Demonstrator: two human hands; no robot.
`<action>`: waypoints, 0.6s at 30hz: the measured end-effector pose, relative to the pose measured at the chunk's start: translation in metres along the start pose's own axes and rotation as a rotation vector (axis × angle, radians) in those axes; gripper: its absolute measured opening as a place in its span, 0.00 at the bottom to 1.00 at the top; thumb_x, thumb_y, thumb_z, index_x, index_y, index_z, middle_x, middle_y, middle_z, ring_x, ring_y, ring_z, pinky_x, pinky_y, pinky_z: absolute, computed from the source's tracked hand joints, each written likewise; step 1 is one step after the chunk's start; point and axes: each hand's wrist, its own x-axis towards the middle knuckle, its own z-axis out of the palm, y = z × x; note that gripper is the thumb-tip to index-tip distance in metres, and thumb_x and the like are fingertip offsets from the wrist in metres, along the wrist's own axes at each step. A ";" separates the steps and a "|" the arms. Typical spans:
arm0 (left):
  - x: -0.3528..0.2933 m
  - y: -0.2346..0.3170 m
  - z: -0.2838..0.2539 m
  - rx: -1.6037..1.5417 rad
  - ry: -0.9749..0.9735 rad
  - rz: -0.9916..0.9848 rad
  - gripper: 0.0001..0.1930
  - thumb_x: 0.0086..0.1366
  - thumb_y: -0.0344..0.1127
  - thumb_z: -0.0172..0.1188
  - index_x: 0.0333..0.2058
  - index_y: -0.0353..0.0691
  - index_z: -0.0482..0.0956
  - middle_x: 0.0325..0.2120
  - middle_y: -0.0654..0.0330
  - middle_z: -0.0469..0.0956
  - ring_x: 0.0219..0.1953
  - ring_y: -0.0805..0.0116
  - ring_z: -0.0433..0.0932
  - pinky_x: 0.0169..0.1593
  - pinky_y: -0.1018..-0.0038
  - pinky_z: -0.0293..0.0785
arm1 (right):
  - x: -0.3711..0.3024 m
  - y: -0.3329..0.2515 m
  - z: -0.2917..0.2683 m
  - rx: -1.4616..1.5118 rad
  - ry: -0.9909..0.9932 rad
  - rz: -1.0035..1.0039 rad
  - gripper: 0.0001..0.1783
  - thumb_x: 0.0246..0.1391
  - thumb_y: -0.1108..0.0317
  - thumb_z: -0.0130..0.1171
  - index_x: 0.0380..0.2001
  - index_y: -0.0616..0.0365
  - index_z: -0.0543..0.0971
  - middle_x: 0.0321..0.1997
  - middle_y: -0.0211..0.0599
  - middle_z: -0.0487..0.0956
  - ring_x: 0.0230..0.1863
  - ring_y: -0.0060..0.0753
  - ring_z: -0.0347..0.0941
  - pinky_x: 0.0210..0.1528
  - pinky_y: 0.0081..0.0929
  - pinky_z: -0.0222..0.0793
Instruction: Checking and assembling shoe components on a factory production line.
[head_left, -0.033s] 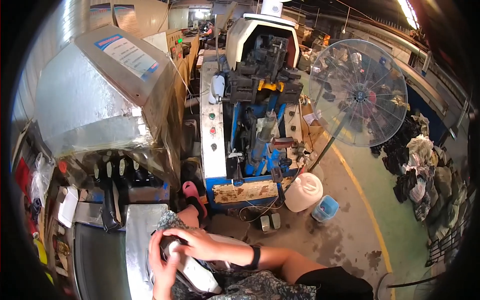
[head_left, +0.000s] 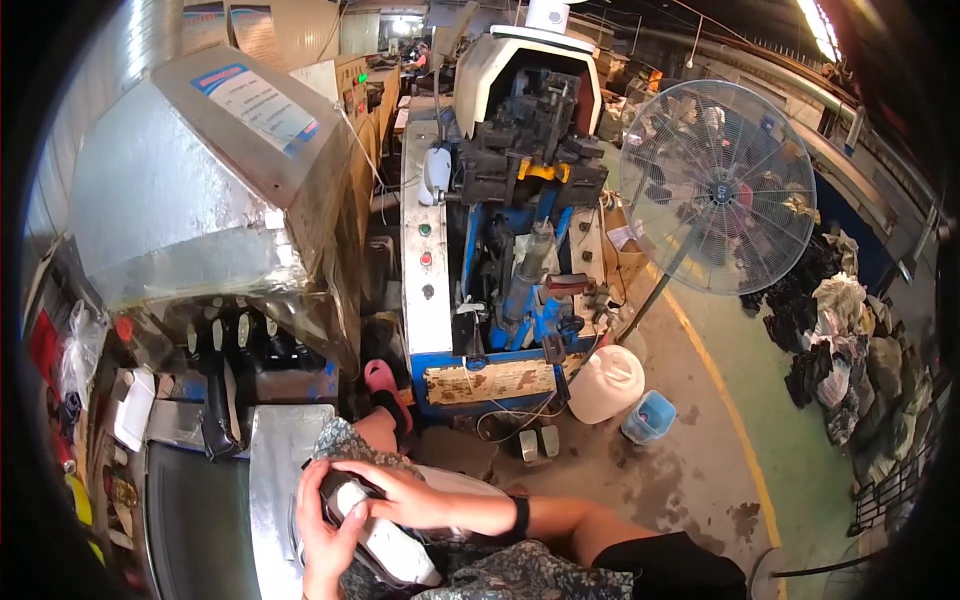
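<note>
On my lap lies a dark shoe upper point(head_left: 372, 577) with a white underside point(head_left: 396, 551) turned up, seemingly stretched over a last. My left hand point(head_left: 322, 525) wraps round its far end from the left, thumb over the white surface. From the right, my right hand point(head_left: 412, 500) reaches across the same end, its fingers curled over the dark edge. Both hands are closed on the shoe and partly cover it. Patterned dark cloth point(head_left: 540, 575) lies under and beside it.
Left of me is a dark conveyor belt point(head_left: 200, 520) under a metal hood point(head_left: 150, 220), with several black boots point(head_left: 222, 400) at its opening. Ahead stands a blue and white machine point(head_left: 425, 290) with foot pedals point(head_left: 539, 444). A white jug point(head_left: 606, 385), blue basket point(head_left: 650, 418) and fan point(head_left: 718, 188) stand right.
A little more of the white underside shows between my fingers at the far end. Both hands stay in nearly the same place on the shoe.
</note>
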 end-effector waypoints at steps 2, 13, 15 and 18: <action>0.000 -0.006 -0.005 -0.061 0.003 -0.044 0.30 0.52 0.31 0.65 0.55 0.30 0.70 0.57 0.45 0.69 0.62 0.50 0.66 0.66 0.61 0.58 | -0.058 0.019 0.030 0.102 0.082 0.170 0.31 0.65 0.63 0.53 0.68 0.57 0.59 0.66 0.50 0.68 0.68 0.44 0.63 0.65 0.32 0.61; -0.011 0.006 -0.006 -0.532 0.056 -0.388 0.32 0.52 0.24 0.68 0.57 0.36 0.67 0.47 0.59 0.72 0.49 0.69 0.71 0.58 0.73 0.66 | -0.053 0.027 -0.024 0.686 -0.134 0.527 0.25 0.66 0.55 0.54 0.57 0.65 0.74 0.50 0.31 0.79 0.51 0.18 0.72 0.54 0.24 0.68; -0.016 -0.004 -0.001 -0.554 0.113 -0.424 0.32 0.51 0.24 0.68 0.56 0.36 0.67 0.47 0.58 0.72 0.50 0.68 0.70 0.58 0.72 0.65 | -0.048 0.038 -0.009 1.016 0.202 0.886 0.33 0.70 0.44 0.37 0.60 0.62 0.70 0.52 0.40 0.79 0.53 0.32 0.73 0.58 0.32 0.66; -0.014 -0.011 -0.001 -0.456 0.113 -0.393 0.32 0.51 0.25 0.67 0.56 0.36 0.67 0.48 0.57 0.72 0.51 0.66 0.70 0.59 0.71 0.65 | -0.037 0.038 0.032 0.188 -0.055 0.333 0.26 0.72 0.55 0.31 0.59 0.63 0.69 0.54 0.54 0.76 0.53 0.47 0.74 0.56 0.38 0.69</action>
